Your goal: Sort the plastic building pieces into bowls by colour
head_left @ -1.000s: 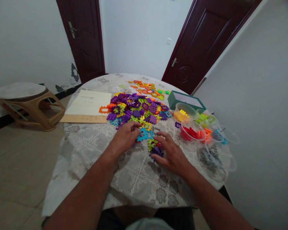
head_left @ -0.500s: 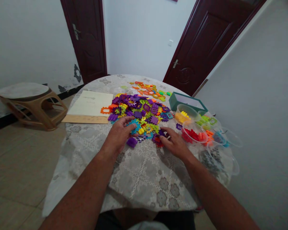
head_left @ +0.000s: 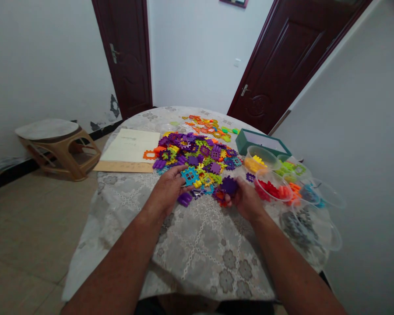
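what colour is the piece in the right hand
The piece is dark purple, seen in the head view.

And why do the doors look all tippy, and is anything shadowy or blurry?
In the head view, the left door and right door lean apart at the top, probably from a wide lens; in the head view, soft shadow darkens the tablecloth near the right hand; in the head view, the grey pieces look blurrier than the blue piece.
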### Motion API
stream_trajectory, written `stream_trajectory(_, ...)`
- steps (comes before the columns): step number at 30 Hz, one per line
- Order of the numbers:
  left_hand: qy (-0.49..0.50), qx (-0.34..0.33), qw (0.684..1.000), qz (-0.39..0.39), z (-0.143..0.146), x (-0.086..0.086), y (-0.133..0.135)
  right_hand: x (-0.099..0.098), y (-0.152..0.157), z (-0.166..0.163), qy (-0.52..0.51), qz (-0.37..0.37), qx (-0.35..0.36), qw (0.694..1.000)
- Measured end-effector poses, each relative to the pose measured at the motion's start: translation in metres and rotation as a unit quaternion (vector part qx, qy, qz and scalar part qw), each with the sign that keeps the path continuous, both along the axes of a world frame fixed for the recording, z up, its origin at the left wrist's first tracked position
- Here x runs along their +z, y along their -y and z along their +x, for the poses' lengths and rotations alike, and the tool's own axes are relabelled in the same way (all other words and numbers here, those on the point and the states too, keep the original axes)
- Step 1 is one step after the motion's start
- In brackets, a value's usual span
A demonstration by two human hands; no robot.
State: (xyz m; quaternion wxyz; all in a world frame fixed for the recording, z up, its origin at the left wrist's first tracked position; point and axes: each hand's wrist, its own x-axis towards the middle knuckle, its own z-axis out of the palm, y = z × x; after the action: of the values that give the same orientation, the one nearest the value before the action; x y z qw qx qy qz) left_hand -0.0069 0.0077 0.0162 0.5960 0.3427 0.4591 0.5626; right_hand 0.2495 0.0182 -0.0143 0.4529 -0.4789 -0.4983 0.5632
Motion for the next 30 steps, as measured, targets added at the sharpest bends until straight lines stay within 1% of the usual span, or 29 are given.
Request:
stream_trajectory(2,0.005,0.005,1.0,-0.005,-0.001,0.001,0.0,-0.003,0.004,0.004,0.097,0.045,0.03,0.994)
stream_trajectory(3,0.007,0.006,1.0,-0.007,-0.001,0.001,-0.001,-0.004,0.006,0.004,0.153,0.073,0.045,0.985)
stream_trajectory(5,0.012,0.008,1.0,-0.006,-0.001,0.001,-0.002,-0.004,0.008,0.003,0.25,0.136,0.068,0.956)
stream_trajectory(7,0.016,0.013,1.0,-0.005,-0.001,0.001,-0.003,-0.005,0.009,-0.001,0.309,0.194,0.071,0.928)
stream_trajectory(9,0.018,0.017,1.0,-0.003,-0.002,0.0,-0.004,-0.007,0.009,-0.005,0.34,0.223,0.059,0.912)
stream_trajectory(14,0.019,0.019,1.0,-0.006,-0.003,0.002,-0.002,-0.011,0.006,-0.004,0.364,0.25,0.003,0.897)
stream_trajectory(17,0.027,0.01,1.0,-0.007,-0.004,0.002,0.0,-0.012,0.006,-0.002,0.373,0.264,0.002,0.889)
stream_trajectory(20,0.022,0.01,1.0,-0.001,-0.004,0.001,0.0,-0.013,0.007,-0.004,0.386,0.294,0.004,0.875)
stream_trajectory(24,0.019,0.007,1.0,0.0,-0.005,-0.001,-0.001,-0.01,0.008,-0.006,0.387,0.334,-0.031,0.859)
stream_trajectory(27,0.01,-0.016,1.0,-0.011,-0.002,0.0,0.0,-0.009,0.009,-0.007,0.37,0.346,-0.05,0.861)
stream_trajectory(30,-0.016,-0.063,0.998,-0.016,0.004,0.0,0.002,-0.009,0.011,-0.008,0.34,0.351,-0.033,0.872)
